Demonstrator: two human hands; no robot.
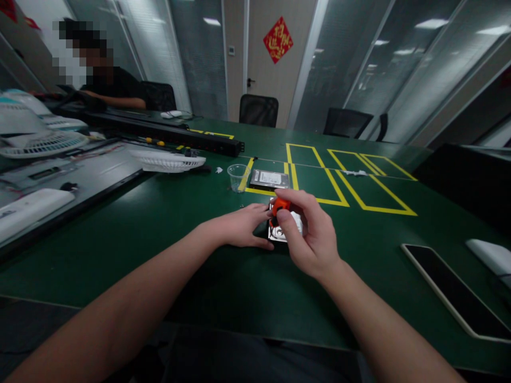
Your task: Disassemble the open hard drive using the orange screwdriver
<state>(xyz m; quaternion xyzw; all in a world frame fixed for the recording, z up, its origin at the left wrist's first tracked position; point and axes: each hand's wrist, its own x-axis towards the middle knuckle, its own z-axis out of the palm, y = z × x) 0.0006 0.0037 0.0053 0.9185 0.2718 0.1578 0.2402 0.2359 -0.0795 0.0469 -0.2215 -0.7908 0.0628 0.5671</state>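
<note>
A hard drive (278,234) with a shiny metal face lies on the green table in front of me, partly hidden by both hands. My left hand (244,226) grips it from the left, thumb at the near edge and fingers toward the far side. In my right hand (313,234) is an orange and black screwdriver (281,205), pinched between thumb and fingers above the drive. Its tip is too small to make out. Just beyond, a second hard drive (270,178) with a white label rests within yellow tape, beside a clear plastic cup (238,178).
White fan parts (167,160), a long black bar (179,133) and a large flat panel (91,167) crowd the left. A phone (455,290) lies at right. Yellow tape outlines (389,211) mark the table. Another person (120,85) sits at the far left.
</note>
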